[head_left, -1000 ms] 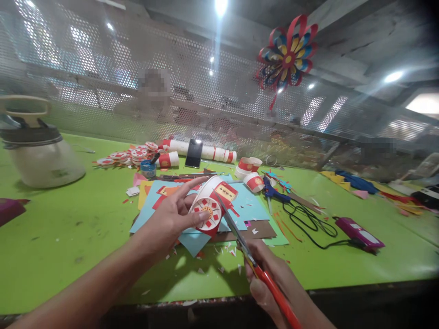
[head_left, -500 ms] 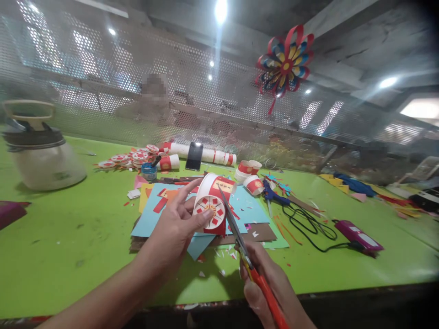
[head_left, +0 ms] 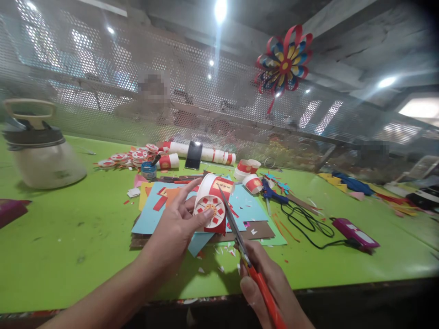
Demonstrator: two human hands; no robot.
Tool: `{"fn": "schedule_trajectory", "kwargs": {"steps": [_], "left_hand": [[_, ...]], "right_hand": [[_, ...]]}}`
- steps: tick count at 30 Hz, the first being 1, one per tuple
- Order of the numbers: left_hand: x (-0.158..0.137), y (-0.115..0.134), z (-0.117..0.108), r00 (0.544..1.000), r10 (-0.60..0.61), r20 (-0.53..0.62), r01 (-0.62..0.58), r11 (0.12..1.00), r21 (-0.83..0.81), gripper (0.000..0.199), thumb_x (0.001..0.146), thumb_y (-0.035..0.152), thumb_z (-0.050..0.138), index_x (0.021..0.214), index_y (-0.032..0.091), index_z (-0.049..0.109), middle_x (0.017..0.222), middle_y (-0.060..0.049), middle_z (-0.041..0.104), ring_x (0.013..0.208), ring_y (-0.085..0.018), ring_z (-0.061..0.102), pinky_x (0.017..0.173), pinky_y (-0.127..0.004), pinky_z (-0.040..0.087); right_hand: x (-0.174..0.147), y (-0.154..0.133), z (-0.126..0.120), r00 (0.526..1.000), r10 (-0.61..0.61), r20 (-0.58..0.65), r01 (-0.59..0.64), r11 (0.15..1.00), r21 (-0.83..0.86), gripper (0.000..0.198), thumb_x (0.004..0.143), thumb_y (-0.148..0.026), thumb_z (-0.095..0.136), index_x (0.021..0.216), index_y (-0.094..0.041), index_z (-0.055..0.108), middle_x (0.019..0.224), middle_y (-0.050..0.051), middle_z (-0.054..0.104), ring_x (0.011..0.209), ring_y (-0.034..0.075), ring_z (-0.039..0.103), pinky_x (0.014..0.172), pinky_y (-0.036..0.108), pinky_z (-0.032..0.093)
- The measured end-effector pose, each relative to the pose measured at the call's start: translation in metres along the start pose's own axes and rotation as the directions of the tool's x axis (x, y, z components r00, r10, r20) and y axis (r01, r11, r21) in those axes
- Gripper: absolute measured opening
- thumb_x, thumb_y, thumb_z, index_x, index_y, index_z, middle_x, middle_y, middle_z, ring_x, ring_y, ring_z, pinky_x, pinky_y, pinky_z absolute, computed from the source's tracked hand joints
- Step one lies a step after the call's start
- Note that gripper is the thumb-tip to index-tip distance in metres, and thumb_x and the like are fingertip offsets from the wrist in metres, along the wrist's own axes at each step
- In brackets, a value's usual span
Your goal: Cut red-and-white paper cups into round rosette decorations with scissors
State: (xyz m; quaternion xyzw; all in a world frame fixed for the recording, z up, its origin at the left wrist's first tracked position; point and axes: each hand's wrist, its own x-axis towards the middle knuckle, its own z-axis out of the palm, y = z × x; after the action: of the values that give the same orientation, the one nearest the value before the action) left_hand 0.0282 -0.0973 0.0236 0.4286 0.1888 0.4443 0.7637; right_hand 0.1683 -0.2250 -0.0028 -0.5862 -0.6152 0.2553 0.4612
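My left hand (head_left: 181, 214) grips a red and white paper cup (head_left: 224, 185) by its side, with the thumb on the patterned round base (head_left: 210, 219) that faces me. My right hand (head_left: 262, 278) is closed round the red handles of a pair of scissors (head_left: 236, 230). The scissor blades slant up to the left and lie against the cup's side. Whether the blades touch the paper or are just in front of it, I cannot tell. Under the hands lie blue paper sheets (head_left: 147, 219) and brown cardboard (head_left: 262, 230), with small white and red scraps around.
Behind the papers are a blue jar (head_left: 148, 170), a phone (head_left: 194, 155), a long stack of cups (head_left: 206, 152) and several cut cups (head_left: 253, 183). A blue glue gun (head_left: 274, 194) with a black cable lies right, near a purple box (head_left: 355, 234). A large jug (head_left: 43, 151) stands left.
Almost nothing has changed. The view has shifted very slightly, while both hands, the cup and the scissors keep nearly the same pose.
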Motion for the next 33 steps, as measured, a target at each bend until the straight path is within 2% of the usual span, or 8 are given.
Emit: {"fn": "schedule_trajectory", "kwargs": {"steps": [2,5,8,12,20,28,33], "left_hand": [[0.0,0.0,-0.001,1.0,-0.006,-0.001,0.006,1.0,0.012,0.084,0.069,0.017,0.079,0.142,0.022,0.036,0.1,-0.009,0.071,0.081,-0.021,0.069,0.073,-0.031,0.057],[0.001,0.0,-0.001,1.0,-0.013,0.003,0.013,0.999,0.03,0.085,0.07,0.018,0.079,0.142,0.022,0.035,0.101,-0.009,0.07,0.082,-0.02,0.069,0.073,-0.03,0.056],[0.0,0.0,-0.001,1.0,-0.017,0.003,0.017,0.999,0.045,0.083,0.071,0.019,0.078,0.142,0.022,0.036,0.101,-0.009,0.07,0.086,-0.021,0.068,0.075,-0.03,0.056],[0.001,0.0,-0.003,1.0,-0.025,0.005,0.024,0.999,0.036,0.085,0.069,0.019,0.079,0.142,0.022,0.036,0.106,-0.01,0.07,0.091,-0.023,0.068,0.077,-0.031,0.056],[0.005,0.007,-0.011,0.994,-0.078,0.073,0.073,0.995,0.063,0.082,0.067,0.015,0.08,0.139,0.019,0.04,0.099,-0.01,0.072,0.076,-0.019,0.068,0.068,-0.026,0.055],[0.007,0.012,-0.013,0.985,-0.111,0.132,0.102,0.992,0.075,0.077,0.067,0.015,0.081,0.135,0.021,0.045,0.105,-0.012,0.071,0.079,-0.02,0.069,0.068,-0.027,0.056],[0.007,0.012,-0.014,0.982,-0.124,0.14,0.11,0.989,0.103,0.08,0.067,0.015,0.08,0.137,0.022,0.042,0.11,-0.013,0.068,0.085,-0.022,0.068,0.072,-0.03,0.056]], "right_hand": [[0.0,0.001,0.001,1.0,-0.003,-0.008,0.003,1.0,0.014,0.047,0.088,-0.061,0.045,0.111,-0.02,0.05,0.074,-0.001,0.05,0.064,0.014,0.045,0.062,0.025,0.04],[-0.002,0.002,0.0,0.999,0.033,0.008,-0.033,0.999,0.004,0.047,0.088,-0.062,0.045,0.108,-0.02,0.05,0.069,-0.003,0.043,0.057,0.012,0.037,0.053,0.024,0.032],[-0.004,0.002,0.0,0.999,0.05,0.012,-0.05,0.999,-0.012,0.046,0.088,-0.063,0.043,0.104,-0.02,0.049,0.065,-0.005,0.039,0.055,0.012,0.032,0.05,0.025,0.028],[-0.005,0.003,-0.001,0.999,0.051,-0.007,-0.051,0.998,-0.03,0.045,0.087,-0.063,0.044,0.1,-0.02,0.049,0.064,-0.005,0.038,0.055,0.012,0.032,0.051,0.025,0.027],[-0.008,0.011,-0.004,0.998,0.04,0.038,-0.039,0.999,-0.021,0.044,0.086,-0.063,0.046,0.1,-0.021,0.048,0.063,-0.006,0.034,0.053,0.011,0.029,0.049,0.024,0.024],[-0.011,0.017,-0.008,0.998,0.03,0.056,-0.026,0.998,-0.057,0.039,0.088,-0.058,0.048,0.099,-0.021,0.048,0.062,-0.007,0.03,0.051,0.01,0.027,0.048,0.025,0.021],[-0.013,0.015,-0.008,0.999,0.018,0.042,-0.015,0.997,-0.07,0.034,0.089,-0.054,0.046,0.095,-0.021,0.047,0.063,-0.006,0.032,0.053,0.011,0.027,0.049,0.025,0.022]]}}
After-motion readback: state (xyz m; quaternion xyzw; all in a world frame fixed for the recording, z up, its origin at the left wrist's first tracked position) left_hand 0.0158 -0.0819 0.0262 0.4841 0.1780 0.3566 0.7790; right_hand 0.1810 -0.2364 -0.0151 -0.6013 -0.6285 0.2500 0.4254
